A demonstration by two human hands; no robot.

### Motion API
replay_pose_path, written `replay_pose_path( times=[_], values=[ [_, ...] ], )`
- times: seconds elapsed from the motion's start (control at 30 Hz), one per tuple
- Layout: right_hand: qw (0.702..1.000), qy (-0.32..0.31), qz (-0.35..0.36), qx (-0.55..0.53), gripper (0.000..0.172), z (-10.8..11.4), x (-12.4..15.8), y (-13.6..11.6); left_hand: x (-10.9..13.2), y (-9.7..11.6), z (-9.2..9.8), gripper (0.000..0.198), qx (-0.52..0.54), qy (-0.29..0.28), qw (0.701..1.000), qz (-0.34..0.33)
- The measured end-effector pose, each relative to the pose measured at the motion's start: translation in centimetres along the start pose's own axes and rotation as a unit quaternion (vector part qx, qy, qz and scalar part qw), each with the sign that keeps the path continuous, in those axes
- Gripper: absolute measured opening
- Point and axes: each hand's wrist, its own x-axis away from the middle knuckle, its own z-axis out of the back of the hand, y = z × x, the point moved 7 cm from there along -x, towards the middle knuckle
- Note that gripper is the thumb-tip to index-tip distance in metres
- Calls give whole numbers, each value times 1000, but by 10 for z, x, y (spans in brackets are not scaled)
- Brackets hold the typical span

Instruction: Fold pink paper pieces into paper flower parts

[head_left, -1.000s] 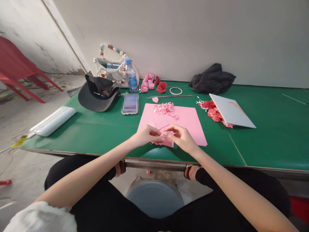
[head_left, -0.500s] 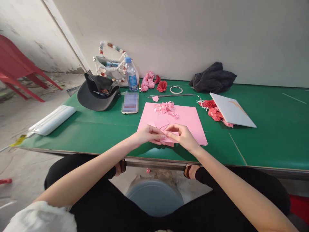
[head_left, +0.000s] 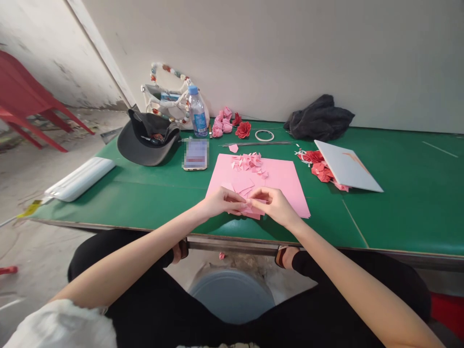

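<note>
Between the fingertips of both hands is a small piece of pink paper (head_left: 253,209), held close to the table's front edge. My left hand (head_left: 225,202) pinches it from the left, and my right hand (head_left: 271,203) pinches it from the right, thumbs nearly meeting. Fingers hide much of its shape. Beneath and just beyond the hands, cut pink pieces (head_left: 242,185) lie on large pink sheets (head_left: 290,183). A heap of folded pink paper bits (head_left: 248,161) rests on the far part of those sheets.
Behind the sheets lie thin wires (head_left: 257,144), a roll of tape (head_left: 264,136) and paper flowers (head_left: 242,129). To the left are a phone (head_left: 195,154), bottle (head_left: 198,113) and cap (head_left: 145,140). A white board (head_left: 348,166) leans over red paper flowers (head_left: 322,170) at right.
The held pink paper shows less beneath my right hand than before. My fingertips have shifted slightly on it; both hands stay in nearly the same place.
</note>
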Motion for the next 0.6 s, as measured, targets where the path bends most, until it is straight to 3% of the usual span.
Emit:
replay_pose_path(
  times=[0.6],
  values=[
    [1000,-2,3,31,15,-4,1,0,-1,-1,-6,29,-3,-27,1000,-7]
  ],
)
